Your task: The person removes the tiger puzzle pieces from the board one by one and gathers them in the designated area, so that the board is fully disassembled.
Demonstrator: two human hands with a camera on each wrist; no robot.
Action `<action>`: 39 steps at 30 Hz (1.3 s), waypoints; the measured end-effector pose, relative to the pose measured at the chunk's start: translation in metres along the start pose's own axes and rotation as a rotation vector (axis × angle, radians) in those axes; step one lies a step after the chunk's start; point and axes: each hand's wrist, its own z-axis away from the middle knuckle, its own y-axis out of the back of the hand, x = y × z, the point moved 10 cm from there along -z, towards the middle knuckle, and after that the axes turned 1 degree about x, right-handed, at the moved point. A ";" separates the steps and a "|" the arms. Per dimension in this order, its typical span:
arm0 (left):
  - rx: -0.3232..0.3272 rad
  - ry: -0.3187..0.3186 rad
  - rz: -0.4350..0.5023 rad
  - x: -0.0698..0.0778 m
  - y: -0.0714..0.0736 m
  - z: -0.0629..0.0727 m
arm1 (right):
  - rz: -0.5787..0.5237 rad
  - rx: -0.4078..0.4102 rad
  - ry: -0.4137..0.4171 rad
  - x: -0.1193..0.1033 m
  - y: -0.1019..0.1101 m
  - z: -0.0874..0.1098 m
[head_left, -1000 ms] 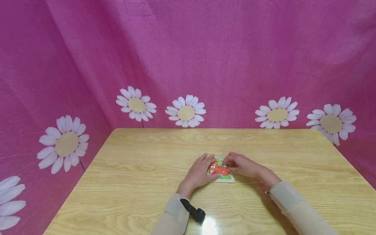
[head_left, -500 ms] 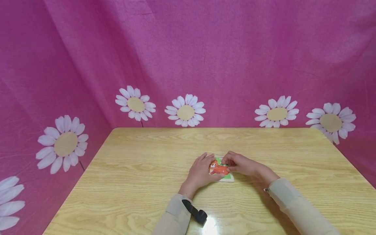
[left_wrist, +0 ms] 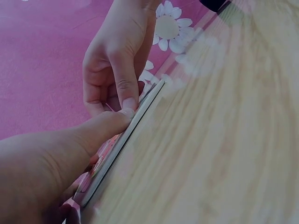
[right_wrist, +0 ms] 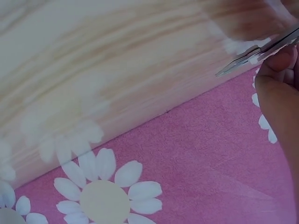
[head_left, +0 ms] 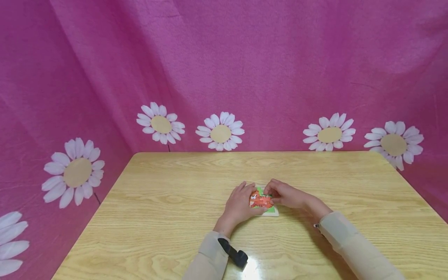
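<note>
A small jigsaw puzzle board with an orange tiger on a green ground and a pale rim lies on the wooden table. My left hand spans the board's left side, its thumb along the near edge and its fingers at the far edge. At the board's upper right, my right hand pinches a puzzle piece between thumb and forefinger. The piece is mostly hidden by the fingers. In the right wrist view a thin, tilted edge sticks out beside the fingers. Both thumbs meet close together in the left wrist view.
The wooden table extends around the board on every side. Behind it and to the left hangs a pink curtain with white daisies. A black strap with a small camera sits on the left wrist.
My left hand has shifted slightly right, its thumb reaching further along the board's near edge. The right hand stays at the upper right with only a slight movement.
</note>
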 end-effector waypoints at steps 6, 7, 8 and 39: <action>0.008 0.000 -0.013 0.000 0.000 -0.001 | 0.066 0.043 0.015 -0.002 0.002 0.002; 0.007 0.001 -0.013 0.000 0.000 -0.001 | 0.075 0.050 0.023 -0.003 0.002 0.002; 0.006 0.005 -0.011 0.000 0.000 -0.001 | 0.088 0.060 0.034 -0.005 0.002 0.003; -0.014 0.026 0.005 -0.001 -0.002 0.000 | 0.112 0.231 0.167 -0.017 0.018 0.010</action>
